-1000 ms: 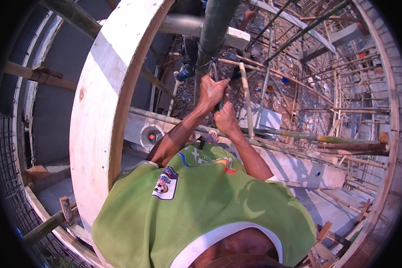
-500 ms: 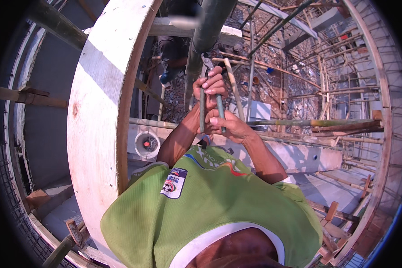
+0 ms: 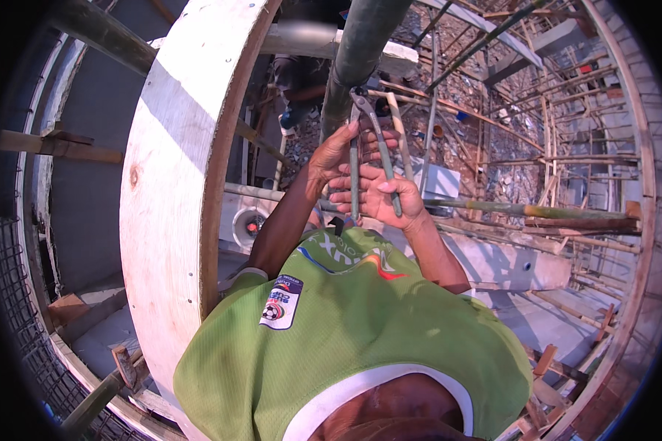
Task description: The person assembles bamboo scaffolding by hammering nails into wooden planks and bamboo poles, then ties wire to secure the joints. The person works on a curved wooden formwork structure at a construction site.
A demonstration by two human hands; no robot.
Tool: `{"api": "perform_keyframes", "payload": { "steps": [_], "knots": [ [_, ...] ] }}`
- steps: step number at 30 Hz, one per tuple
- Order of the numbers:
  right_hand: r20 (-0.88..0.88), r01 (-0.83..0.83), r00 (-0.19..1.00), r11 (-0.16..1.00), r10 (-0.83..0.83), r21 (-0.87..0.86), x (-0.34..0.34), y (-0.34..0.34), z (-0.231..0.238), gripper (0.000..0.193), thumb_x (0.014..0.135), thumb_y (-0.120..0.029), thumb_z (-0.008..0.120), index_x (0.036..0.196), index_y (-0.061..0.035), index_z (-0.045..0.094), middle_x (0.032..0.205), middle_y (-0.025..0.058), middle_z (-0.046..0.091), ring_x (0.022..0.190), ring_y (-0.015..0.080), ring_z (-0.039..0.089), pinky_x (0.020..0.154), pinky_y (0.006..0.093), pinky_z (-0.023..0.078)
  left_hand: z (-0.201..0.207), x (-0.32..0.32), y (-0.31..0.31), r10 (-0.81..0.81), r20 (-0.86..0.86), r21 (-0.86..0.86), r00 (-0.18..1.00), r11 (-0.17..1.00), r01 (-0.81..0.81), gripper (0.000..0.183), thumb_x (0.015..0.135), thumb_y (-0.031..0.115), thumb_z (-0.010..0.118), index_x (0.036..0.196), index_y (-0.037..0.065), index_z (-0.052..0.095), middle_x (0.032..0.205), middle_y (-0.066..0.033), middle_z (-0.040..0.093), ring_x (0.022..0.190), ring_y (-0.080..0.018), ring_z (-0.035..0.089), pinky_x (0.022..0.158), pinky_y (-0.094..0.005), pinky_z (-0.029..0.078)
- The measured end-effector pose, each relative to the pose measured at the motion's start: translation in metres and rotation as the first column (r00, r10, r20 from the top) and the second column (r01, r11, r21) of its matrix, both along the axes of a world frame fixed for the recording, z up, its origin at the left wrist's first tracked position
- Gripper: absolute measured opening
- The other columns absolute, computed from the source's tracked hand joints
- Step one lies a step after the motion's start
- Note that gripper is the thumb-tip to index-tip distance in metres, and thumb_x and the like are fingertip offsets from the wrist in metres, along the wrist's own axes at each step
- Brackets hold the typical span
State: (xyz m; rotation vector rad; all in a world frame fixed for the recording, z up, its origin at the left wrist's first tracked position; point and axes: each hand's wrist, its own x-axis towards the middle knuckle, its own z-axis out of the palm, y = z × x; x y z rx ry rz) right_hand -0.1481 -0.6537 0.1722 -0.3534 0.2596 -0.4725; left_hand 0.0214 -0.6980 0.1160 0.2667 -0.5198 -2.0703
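Long-handled metal pincers (image 3: 388, 156) are held up in front of my chest, their jaws at the side of a thick dark-green bamboo pole (image 3: 368, 37). The two handles stand spread apart. My left hand (image 3: 331, 158) is higher, its thumb against the left handle below the jaws and its fingers stretched loosely behind the handles. Lower down, my right hand (image 3: 401, 202) has its thumb over the right handle, while its fingers reach out behind the left one. Whether the jaws hold any wire is too small to tell.
A broad curved wooden board (image 3: 162, 176) rises close on my left. Below stand a white bucket (image 3: 244, 234) and a person in dark clothing (image 3: 298, 81). Bamboo poles (image 3: 529, 211) cross on the right over rubble ground (image 3: 460, 140). Steel mesh (image 3: 15, 287) lies at far left.
Both hands have loosened, their fingers going from curled to stretched out. The pincers' handles have spread wider. The scene has shifted slightly to the right.
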Motion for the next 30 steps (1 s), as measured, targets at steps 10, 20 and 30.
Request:
{"api": "perform_keyframes", "payload": {
  "steps": [10, 20, 30],
  "knots": [
    [0.368, -0.189, 0.921, 0.973, 0.129, 0.130, -0.014, -0.013, -0.020, 0.084, 0.087, -0.037, 0.055, 0.148, 0.0114, 0.023, 0.146, 0.0393, 0.033, 0.135, 0.0564, 0.034, 0.113, 0.0645, 0.026, 0.044, -0.007, 0.016, 0.143, 0.000, 0.124, 0.990, 0.982, -0.142, 0.052, 0.102, 0.041, 0.047, 0.130, -0.003, 0.049, 0.134, -0.0260, 0.053, 0.123, -0.0320, 0.056, 0.106, -0.0453, 0.046],
    [0.373, -0.206, 0.922, 0.948, 0.105, 0.244, -0.017, -0.013, -0.018, 0.059, 0.076, -0.021, 0.056, 0.127, 0.0062, 0.048, 0.097, 0.0140, 0.052, 0.085, 0.0270, 0.054, 0.077, 0.0464, 0.047, 0.075, -0.018, 0.004, 0.088, 0.297, 0.300, 0.951, 0.937, -0.180, 0.028, 0.094, 0.026, 0.067, 0.104, 0.002, 0.060, 0.101, -0.0178, 0.069, 0.098, -0.0273, 0.068, 0.084, -0.0435, 0.058],
    [-0.732, -0.344, 0.619, 0.739, -0.285, -0.579, -0.020, -0.019, -0.052, 0.031, 0.078, -0.002, 0.048, 0.108, 0.0025, 0.055, 0.090, 0.0186, 0.065, 0.082, 0.0262, 0.064, 0.069, 0.0383, 0.049, 0.042, -0.033, -0.001, 0.276, 0.808, -0.123, 0.521, 0.943, -0.308, 0.041, 0.085, 0.025, 0.076, 0.114, 0.001, 0.058, 0.094, -0.0074, 0.062, 0.083, -0.0155, 0.059, 0.071, -0.0315, 0.051]
  ]
}}
